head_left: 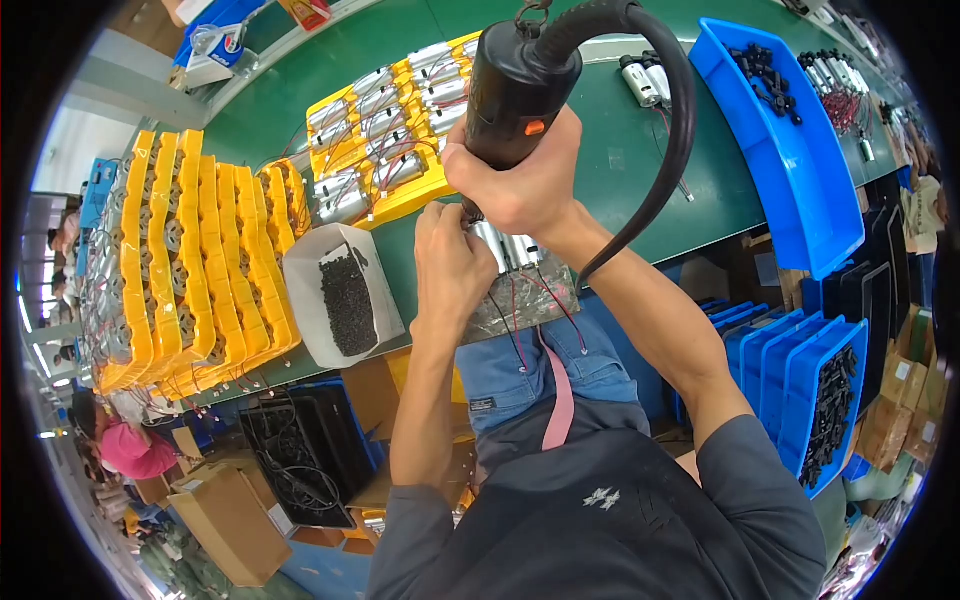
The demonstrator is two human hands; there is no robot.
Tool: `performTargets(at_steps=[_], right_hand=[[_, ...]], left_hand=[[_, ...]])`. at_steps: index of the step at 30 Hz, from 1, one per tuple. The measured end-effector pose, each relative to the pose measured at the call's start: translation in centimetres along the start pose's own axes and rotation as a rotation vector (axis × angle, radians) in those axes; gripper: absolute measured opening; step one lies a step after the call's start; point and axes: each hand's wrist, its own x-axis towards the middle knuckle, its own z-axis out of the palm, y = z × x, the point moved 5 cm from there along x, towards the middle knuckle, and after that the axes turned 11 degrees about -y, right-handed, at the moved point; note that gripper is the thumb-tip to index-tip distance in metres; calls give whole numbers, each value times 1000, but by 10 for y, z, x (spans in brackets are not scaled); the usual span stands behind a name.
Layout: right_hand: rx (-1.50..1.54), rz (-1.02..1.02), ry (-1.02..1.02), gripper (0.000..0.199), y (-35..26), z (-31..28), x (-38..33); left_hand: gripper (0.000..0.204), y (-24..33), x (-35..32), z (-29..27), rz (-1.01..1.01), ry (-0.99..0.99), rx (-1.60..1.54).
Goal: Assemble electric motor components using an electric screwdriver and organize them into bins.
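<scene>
My right hand (pixel 530 185) is wrapped round a black electric screwdriver (pixel 505 95) with an orange switch, held upright with its tip down. My left hand (pixel 452 262) is closed close beside the tip, its fingers curled at the far end of a silver motor (pixel 488 245). What those fingers hold is hidden. A second silver motor (pixel 524 250) lies alongside, and thin red and black wires trail from the pair toward me. Under them is a block wrapped in clear plastic (pixel 552 296) at the table's near edge. The screwdriver's tip is out of sight between my hands.
A white bin of small black screws (pixel 350 310) stands left of my hands. Behind it rise stacked yellow trays (pixel 190 250); another yellow tray (pixel 408 195) holds several motors. A blue bin (pixel 800 185) with black parts sits right. The screwdriver's thick cable (pixel 680 120) loops over my right forearm.
</scene>
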Motion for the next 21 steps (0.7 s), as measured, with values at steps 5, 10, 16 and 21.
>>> performTargets(at_steps=[5,10,16,21], right_hand=[[-36,50,-34,13,3,2,-3],[-61,24,-62,13,2,2,-3],[-74,2,-78,18,1,7,2],[-208,-22,-147,23,-6,13,5]], left_hand=[[18,-3,-2,1,6,16,16],[26,0,-2,-1,42,73,83],[50,-10,0,6,122,38,232],[49,-18,5,12,98,15,138]])
